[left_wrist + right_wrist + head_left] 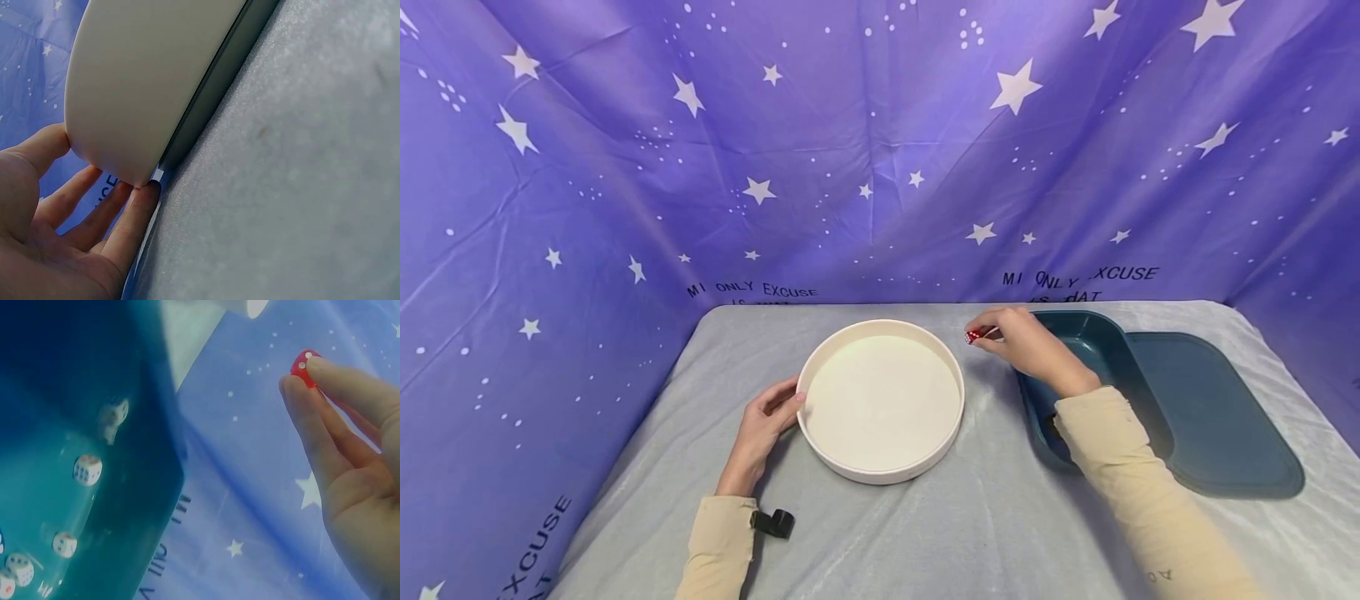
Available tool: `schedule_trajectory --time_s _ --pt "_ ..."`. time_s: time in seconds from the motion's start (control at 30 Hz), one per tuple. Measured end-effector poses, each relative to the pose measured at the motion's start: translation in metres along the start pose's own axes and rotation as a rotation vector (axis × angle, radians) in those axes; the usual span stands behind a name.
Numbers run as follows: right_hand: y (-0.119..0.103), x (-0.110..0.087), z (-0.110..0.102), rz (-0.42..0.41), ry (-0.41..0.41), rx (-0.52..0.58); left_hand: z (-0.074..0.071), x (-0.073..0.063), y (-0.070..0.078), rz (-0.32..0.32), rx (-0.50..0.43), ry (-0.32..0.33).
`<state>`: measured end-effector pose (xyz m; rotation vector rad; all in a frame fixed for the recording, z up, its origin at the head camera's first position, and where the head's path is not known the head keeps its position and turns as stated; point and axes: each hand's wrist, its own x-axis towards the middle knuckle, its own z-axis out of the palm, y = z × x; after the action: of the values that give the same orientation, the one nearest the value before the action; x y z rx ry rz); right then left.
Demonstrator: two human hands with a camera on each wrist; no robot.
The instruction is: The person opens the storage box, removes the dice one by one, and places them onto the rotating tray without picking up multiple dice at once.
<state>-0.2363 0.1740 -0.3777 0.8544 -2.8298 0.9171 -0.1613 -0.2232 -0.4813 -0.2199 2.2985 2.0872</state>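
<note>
Between the fingertips of my right hand (1026,343) is a small red die (972,337) with white pips, held above the cloth beside the blue-green box. The right wrist view shows this red die (304,367) pinched at the tips of thumb and fingers. On the left, my other hand (765,425) holds the edge of a round, cream tray (880,477) with a low wall. In the left wrist view, its thumb is at the rim and its fingertips press the outer wall (140,94) lower down. The tray's inside shows only its plain floor.
A deep blue-green box (1138,392) stands at the right, partly behind my right forearm. Several white dice (88,469) lie in it. Its flat lid (1217,425) lies to the right. Grey cloth (647,500) covers the table, and a purple starry curtain (865,150) encloses it.
</note>
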Motion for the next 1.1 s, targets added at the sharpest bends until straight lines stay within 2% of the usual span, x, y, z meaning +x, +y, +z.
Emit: schedule_trajectory --time_s 0.5,0.8,1.1 --pt "-0.024 0.012 0.019 -0.023 -0.039 0.011 -0.001 -0.001 0.0 -0.001 -0.005 -0.006" --pt "-0.032 0.019 0.037 0.012 -0.093 0.054 -0.001 -0.001 0.0 0.001 -0.021 -0.01" --pt "-0.031 0.024 0.059 -0.038 -0.116 0.073 0.0 -0.001 0.0 0.003 -0.01 -0.006"
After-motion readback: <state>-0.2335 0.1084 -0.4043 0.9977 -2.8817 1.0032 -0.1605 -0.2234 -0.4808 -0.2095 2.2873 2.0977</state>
